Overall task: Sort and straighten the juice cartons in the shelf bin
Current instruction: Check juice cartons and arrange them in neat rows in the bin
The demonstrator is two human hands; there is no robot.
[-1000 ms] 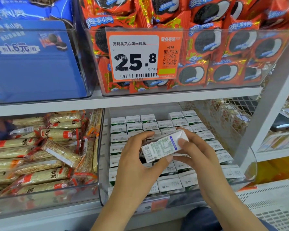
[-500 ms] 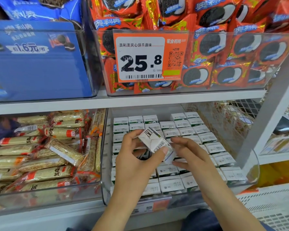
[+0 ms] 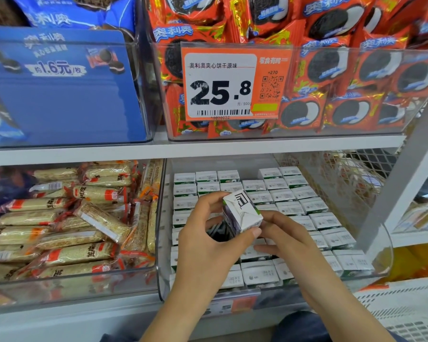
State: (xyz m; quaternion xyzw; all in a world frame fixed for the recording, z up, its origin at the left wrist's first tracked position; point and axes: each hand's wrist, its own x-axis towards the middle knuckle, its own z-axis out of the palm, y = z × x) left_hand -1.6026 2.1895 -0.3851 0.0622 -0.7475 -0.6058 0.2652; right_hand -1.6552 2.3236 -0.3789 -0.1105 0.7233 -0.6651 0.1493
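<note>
Shelf (image 3: 195,150): two levels, each with clear bins side by side.
Top right bin (image 3: 356,134): full of red cookie packs (image 3: 344,70), with an orange price card (image 3: 235,82) on its front wall.
Top left bin (image 3: 67,141): blue cookie packs behind a blue card (image 3: 59,90).
Bottom left bin (image 3: 72,285): a loose pile of long snack bars (image 3: 59,228) in clear wrappers.
Juice bin (image 3: 381,243): at the right end of the bottom shelf. White juice cartons (image 3: 282,193) stand in rows. There is a dark gap near the middle.
Carton in your hands (image 3: 242,213): tilted, held above that gap, near the middle of the juice bin.
Your left hand (image 3: 208,248): thumb and fingers curled around the tilted carton, pinching it.
Your right hand (image 3: 289,240): fingers partly open. Some lie against the carton's right side. The rest reach down to the cartons near the bin's front wall.
</note>
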